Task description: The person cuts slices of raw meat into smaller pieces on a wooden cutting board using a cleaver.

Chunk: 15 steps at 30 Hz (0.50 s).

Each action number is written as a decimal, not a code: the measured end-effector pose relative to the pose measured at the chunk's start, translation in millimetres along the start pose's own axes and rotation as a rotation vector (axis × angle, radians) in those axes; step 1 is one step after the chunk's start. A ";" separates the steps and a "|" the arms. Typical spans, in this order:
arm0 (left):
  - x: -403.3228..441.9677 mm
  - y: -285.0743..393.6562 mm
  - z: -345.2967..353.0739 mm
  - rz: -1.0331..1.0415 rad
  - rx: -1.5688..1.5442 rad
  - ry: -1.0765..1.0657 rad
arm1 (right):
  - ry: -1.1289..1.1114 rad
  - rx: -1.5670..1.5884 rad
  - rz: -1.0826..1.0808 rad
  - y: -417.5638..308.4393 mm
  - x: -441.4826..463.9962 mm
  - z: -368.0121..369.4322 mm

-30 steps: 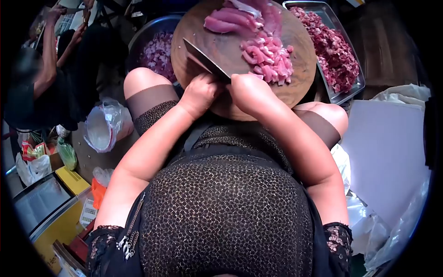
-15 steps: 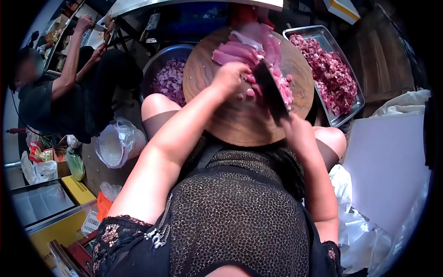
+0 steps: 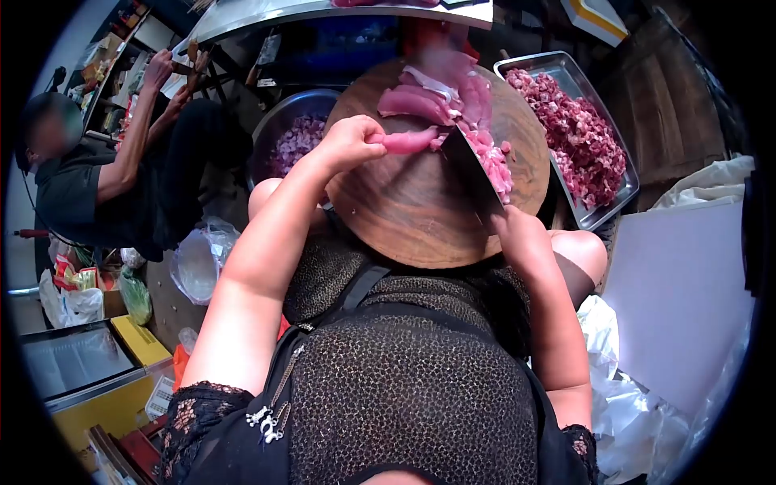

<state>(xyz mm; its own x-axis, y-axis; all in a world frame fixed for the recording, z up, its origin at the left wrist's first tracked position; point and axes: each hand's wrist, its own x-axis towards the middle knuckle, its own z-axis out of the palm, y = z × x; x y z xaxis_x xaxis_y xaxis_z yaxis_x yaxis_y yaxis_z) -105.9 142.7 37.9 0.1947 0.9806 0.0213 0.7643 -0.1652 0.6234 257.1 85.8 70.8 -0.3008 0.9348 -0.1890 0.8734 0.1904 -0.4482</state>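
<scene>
To your left, a metal bowl [image 3: 305, 103] holds diced meat [image 3: 297, 143]. Your left hand [image 3: 352, 144] pinches one end of a pink meat strip [image 3: 409, 141] over the round wooden board [image 3: 404, 218]; its other end reaches near the cleaver [image 3: 473, 171], beside cut pieces [image 3: 496, 164]. Your right hand [image 3: 520, 236] grips the cleaver. Farther right, a metal tray [image 3: 560, 74] holds chopped meat [image 3: 578, 129].

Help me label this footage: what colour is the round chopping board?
The chopping board is brown, seen best in the head view.
</scene>
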 end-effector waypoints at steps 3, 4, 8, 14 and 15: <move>-26.0 39.9 -24.2 -0.184 -0.595 -0.075 | -0.021 -0.004 -0.013 -2.0 -3.5 2.1; -30.8 47.7 -28.6 -0.177 -0.658 -0.053 | -0.024 -0.003 -0.015 -2.0 -0.6 1.6; -34.9 80.9 -42.0 -0.202 -0.906 -0.078 | -0.062 -0.022 -0.017 3.7 4.2 2.9; -43.8 119.7 -41.4 -0.005 -1.104 -0.080 | -0.081 -0.034 0.011 -2.7 2.2 -3.3; -46.8 129.9 -46.3 -0.006 -1.156 -0.139 | -0.084 -0.016 0.018 -3.5 1.8 -4.0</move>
<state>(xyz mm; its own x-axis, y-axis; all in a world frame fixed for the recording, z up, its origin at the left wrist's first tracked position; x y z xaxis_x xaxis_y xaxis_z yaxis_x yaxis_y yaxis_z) -44.2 80.2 154.0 0.3136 0.9492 -0.0252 -0.2367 0.1038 0.9660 255.0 88.1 75.5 -0.3154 0.9096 -0.2704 0.8848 0.1790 -0.4301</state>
